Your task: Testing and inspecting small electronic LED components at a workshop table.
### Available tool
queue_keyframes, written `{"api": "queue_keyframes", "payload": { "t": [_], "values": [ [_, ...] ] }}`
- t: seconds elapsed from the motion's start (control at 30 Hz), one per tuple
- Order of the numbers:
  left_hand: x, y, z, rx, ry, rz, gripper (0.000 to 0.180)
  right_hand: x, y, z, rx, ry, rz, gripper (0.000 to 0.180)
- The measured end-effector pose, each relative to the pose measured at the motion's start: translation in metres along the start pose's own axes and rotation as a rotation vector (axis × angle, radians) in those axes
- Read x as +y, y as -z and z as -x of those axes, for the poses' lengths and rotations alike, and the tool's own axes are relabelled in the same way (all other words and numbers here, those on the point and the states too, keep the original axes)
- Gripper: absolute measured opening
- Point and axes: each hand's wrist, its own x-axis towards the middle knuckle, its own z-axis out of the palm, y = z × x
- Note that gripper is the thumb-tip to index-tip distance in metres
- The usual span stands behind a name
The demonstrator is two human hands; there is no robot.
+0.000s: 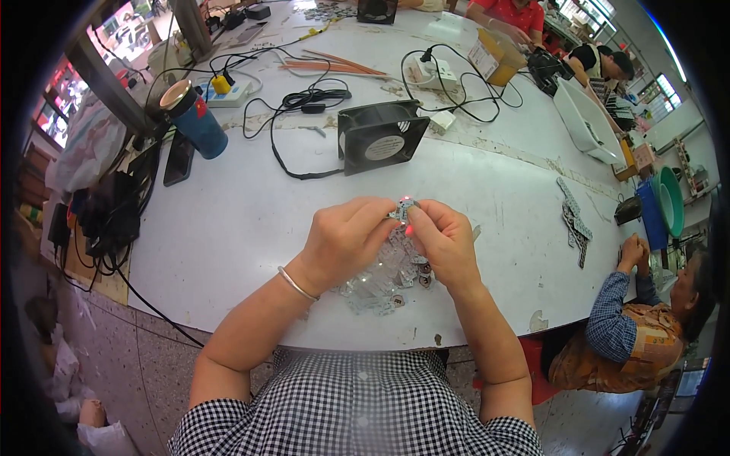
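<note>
Between my two hands, above the white table, is a small circuit board [404,210] with red light glowing on it. My left hand [351,232] pinches its left side, and my right hand [445,235] grips the right side between thumb and fingers. Under my hands lies a loose pile of small boards and clear pieces [376,285], partly hidden by my left hand and wrist. A few round metallic parts show at the pile's right edge. Just beyond my hands stands a black square fan [382,137] with a cable running from its left side.
Left on the white table [251,205] are a blue tumbler [199,125], a dark phone [179,159] and a power strip [226,93]. Cables and orange rods [334,67] lie farther back. Strips of boards [572,220] lie right, near a seated person [639,334]. A white bin [585,121] stands far right.
</note>
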Motion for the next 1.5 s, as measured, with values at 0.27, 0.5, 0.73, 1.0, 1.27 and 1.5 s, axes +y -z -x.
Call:
{"api": "queue_keyframes", "payload": {
  "t": [0.27, 0.5, 0.73, 1.0, 1.27, 1.5],
  "values": [
    [0.004, -0.002, 0.000, -0.051, -0.008, -0.006, 0.023, 0.006, 0.004, 0.003, 0.022, 0.030, 0.007, 0.017],
    [0.003, 0.000, 0.006, -0.181, 0.223, 0.195, 0.020, 0.008, 0.018, 0.020, -0.060, 0.131, 0.268, 0.018],
    [0.006, 0.007, 0.000, -0.334, 0.233, 0.224, 0.046, 0.004, 0.031, 0.025, 0.085, 0.398, 0.459, 0.015],
    [0.005, 0.007, -0.002, -0.352, 0.201, 0.328, 0.077, -0.005, 0.010, 0.023, -0.148, 0.325, 0.498, 0.011],
    [0.008, 0.014, -0.003, -0.430, 0.250, 0.430, 0.058, -0.017, 0.013, 0.019, -0.224, 0.295, 0.508, 0.011],
    [-0.002, 0.035, -0.016, -0.698, 0.362, 0.291, 0.022, -0.020, 0.019, 0.015, -0.192, 0.316, 0.529, 0.014]
  ]
}}
